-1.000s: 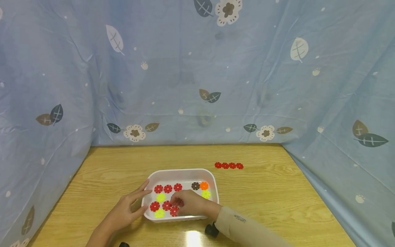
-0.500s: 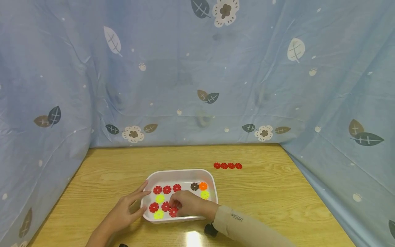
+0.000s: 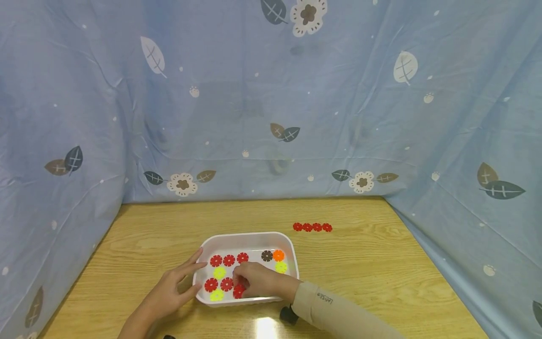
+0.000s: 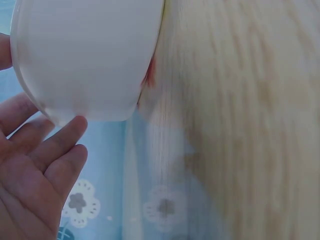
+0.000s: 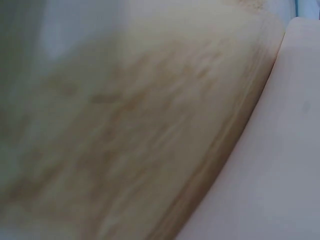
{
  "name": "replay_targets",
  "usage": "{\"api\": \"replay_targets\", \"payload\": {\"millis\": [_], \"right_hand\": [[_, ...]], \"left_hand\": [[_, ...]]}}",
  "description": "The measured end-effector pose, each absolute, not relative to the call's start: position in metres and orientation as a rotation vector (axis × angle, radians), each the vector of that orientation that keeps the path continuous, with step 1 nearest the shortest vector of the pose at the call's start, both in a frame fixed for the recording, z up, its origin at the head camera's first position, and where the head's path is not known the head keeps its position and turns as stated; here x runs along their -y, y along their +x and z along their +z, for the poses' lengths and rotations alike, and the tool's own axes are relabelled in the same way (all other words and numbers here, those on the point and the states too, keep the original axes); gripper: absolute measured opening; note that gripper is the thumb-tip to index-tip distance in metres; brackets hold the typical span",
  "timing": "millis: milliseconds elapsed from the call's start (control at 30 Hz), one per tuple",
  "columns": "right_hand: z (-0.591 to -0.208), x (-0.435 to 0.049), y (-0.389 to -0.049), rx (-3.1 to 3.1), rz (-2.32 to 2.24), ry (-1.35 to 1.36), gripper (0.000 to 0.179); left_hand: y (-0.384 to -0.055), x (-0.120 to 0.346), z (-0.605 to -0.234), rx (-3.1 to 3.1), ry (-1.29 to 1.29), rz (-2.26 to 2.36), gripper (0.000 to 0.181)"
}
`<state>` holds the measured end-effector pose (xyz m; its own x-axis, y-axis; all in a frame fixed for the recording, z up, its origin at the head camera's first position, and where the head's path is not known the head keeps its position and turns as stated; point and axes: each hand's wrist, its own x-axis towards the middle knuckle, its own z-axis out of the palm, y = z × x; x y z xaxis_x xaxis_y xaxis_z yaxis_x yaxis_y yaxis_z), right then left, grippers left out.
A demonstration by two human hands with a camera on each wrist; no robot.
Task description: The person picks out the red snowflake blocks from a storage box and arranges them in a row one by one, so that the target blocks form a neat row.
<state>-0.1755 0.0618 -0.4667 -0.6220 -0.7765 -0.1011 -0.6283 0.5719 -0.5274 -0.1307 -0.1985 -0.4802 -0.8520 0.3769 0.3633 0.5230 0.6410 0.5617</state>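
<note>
In the head view, a white plastic tray (image 3: 250, 241) holds red, yellow, orange and brown notched snowflake discs. My left hand (image 3: 171, 287) rests at its left end, fingers spread along the rim, one fingertip reaching over it. From the left wrist, the fingers (image 4: 60, 145) lie loosely against the tray wall (image 4: 90, 60). My right hand (image 3: 256, 279) reaches over the front rim and pinches a red snowflake disc (image 3: 238, 292) near the front of the tray; the hand hides part of the tray floor. The right wrist view shows only blurred wood and a pale surface.
Beyond the tray, to the right, several red snowflake discs joined in a row (image 3: 312, 227) lie on the wooden table (image 3: 360, 263). A dark object (image 3: 289, 314) sits under the right wrist. Blue patterned cloth (image 3: 237, 103) stands behind and at both sides.
The red disc at my right fingertips now looks tilted and partly lifted, where it lay flat before. My left hand stays at the tray's end; the whole view has shifted slightly.
</note>
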Motion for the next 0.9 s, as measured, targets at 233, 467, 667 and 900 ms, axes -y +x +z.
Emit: {"api": "replay_targets", "payload": {"millis": [233,467,667,900], "right_hand": [[-0.4670,-0.0613,-0.1751,-2.478,-0.668,-1.125,0.028],[-0.4657,-0.0622,-0.1745,-2.465,-0.723,-1.072,0.028],[-0.4639,-0.0639,-0.1734,-2.426,-0.833,-1.009,0.026],[-0.4625,-0.0662,-0.1734,-2.368,-1.010,-0.932,0.024]], "left_hand": [[-0.1306,0.1996,-0.4805,2.633,-0.738,-1.001,0.042],[-0.1309,0.1990,-0.4793,2.630,-0.741,-0.996,0.042],[-0.1312,0.1994,-0.4800,2.599,-0.768,-1.022,0.040],[-0.1308,0.1991,-0.4804,2.610,-0.754,-1.004,0.041]]}}
